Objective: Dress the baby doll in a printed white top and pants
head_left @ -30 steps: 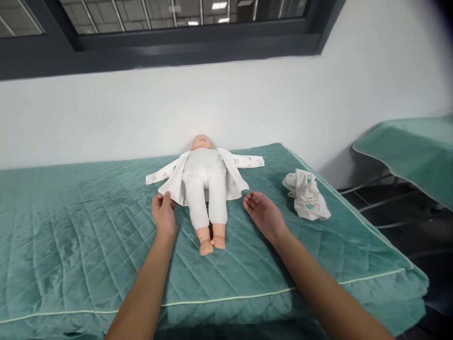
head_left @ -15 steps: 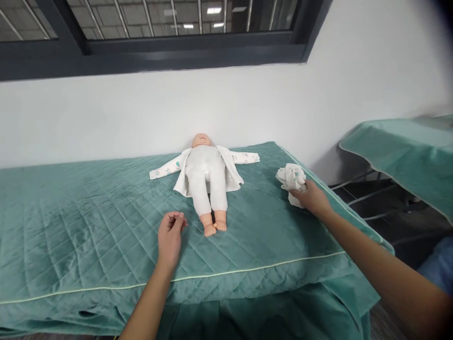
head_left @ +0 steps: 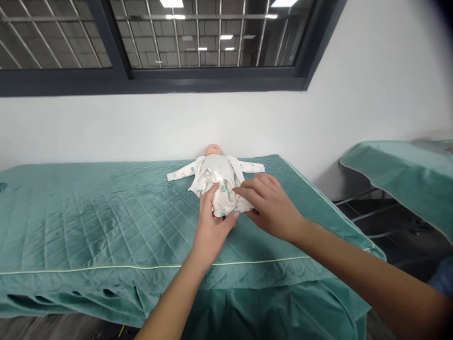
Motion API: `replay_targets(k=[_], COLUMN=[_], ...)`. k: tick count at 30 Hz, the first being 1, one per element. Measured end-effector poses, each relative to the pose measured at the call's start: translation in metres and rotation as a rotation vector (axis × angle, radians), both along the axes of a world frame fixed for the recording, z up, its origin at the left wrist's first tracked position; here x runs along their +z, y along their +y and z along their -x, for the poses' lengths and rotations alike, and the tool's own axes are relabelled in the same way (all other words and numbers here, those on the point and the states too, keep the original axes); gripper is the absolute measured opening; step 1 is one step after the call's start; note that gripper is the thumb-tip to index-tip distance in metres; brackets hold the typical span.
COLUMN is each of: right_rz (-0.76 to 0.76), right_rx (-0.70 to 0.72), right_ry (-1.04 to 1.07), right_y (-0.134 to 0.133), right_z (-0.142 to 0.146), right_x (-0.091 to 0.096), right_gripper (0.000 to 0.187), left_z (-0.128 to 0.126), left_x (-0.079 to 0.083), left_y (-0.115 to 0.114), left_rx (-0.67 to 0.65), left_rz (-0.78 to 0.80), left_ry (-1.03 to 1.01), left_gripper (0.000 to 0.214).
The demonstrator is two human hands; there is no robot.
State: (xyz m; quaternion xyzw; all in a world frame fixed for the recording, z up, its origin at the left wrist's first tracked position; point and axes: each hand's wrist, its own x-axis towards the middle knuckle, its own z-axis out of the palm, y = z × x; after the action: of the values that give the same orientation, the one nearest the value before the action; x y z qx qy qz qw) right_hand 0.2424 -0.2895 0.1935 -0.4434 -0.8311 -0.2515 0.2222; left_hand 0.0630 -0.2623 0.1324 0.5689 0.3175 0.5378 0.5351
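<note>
A baby doll (head_left: 216,161) lies on its back on the green bed, head toward the wall. Its open white shirt (head_left: 182,173) has printed sleeves spread out to both sides. In front of the doll, a bunched white baby garment (head_left: 223,198) with green prints hides its legs. My left hand (head_left: 209,222) grips the garment's near left side, thumb along the lower edge. My right hand (head_left: 267,205) pinches the garment's right side with bent fingers. Whether the cloth is a pair of trousers or a top, I cannot tell.
The quilted green bed cover (head_left: 88,212) stretches far to the left. A white wall (head_left: 141,125) and a dark-framed window (head_left: 212,85) stand behind it. At the right is another green-covered bed (head_left: 399,165) with metal legs.
My right hand has brought the bunched garment from the bed's right side to the middle, over the doll's legs. My left hand has moved right and taken hold of it too. The view has tilted up.
</note>
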Motion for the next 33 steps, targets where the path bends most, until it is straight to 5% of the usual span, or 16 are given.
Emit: replay_targets(k=[6, 13, 17, 21, 24, 28, 33], right_rz=[-0.05, 0.232, 0.377, 0.211, 0.225, 0.317, 0.336], right_rx=[0.077, -0.096, -0.012, 0.09, 0.153, 0.191, 0.248], right_ry=[-0.026, 0.224, 0.384, 0.546, 0.52, 0.449, 0.402], right_y=[0.009, 0.011, 0.017, 0.037, 0.055, 0.073, 0.064], right_z=[0.021, 0.028, 0.039, 0.043, 0.039, 0.035, 0.046], right_x=[0.012, -0.002, 0.002, 0.035, 0.07, 0.103, 0.126], right_gripper=[0.032, 0.031, 0.04, 0.055, 0.044, 0.015, 0.022], left_z=[0.012, 0.035, 0.036, 0.039, 0.045, 0.059, 0.077], left_x=[0.022, 0.06, 0.062, 0.067, 0.079, 0.099, 0.127], left_y=[0.042, 0.067, 0.071, 0.074, 0.077, 0.082, 0.077], left_rx=[0.143, 0.126, 0.095, -0.045, -0.133, 0.017, 0.14], left_rz=[0.039, 0.068, 0.055, 0.045, -0.007, -0.179, -0.351], left_ry=[-0.22, -0.455, -0.469, -0.462, -0.385, -0.189, -0.114], left_gripper=[0.024, 0.034, 0.031, 0.025, 0.025, 0.025, 0.023])
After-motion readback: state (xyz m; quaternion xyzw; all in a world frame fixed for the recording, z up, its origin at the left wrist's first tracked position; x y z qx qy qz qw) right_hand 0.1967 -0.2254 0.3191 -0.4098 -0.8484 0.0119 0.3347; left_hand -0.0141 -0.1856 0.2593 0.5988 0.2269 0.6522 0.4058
